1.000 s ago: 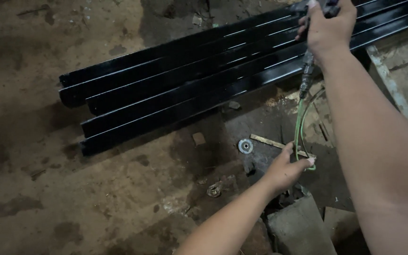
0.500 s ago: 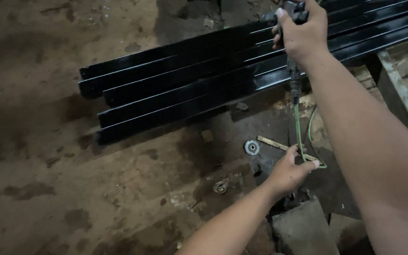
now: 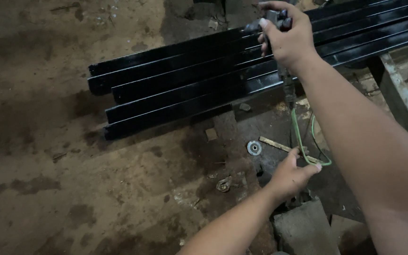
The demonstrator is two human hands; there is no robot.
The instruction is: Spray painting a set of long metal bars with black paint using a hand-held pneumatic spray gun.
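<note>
My right hand (image 3: 289, 40) is raised over a stack of long black square metal tubes (image 3: 185, 89) and grips a dark hand tool (image 3: 272, 21). From the tool a thin green hose (image 3: 298, 137) hangs down and loops near the floor. My left hand (image 3: 291, 177) is lower, near the floor, and pinches the loop of that hose between thumb and fingers. The tool's front end is partly hidden by my fingers.
The floor (image 3: 48, 165) is dirty, stained concrete. A small round metal disc (image 3: 254, 148) and a flat pale strip (image 3: 275, 144) lie by the hose. A grey concrete block (image 3: 303, 231) sits below my left hand. A metal frame edge (image 3: 402, 104) runs at the right.
The view has shifted, so the tubes appear lower and more to the right. My right hand with the tool sits further left in view; my left hand keeps its hold on the hose loop.
</note>
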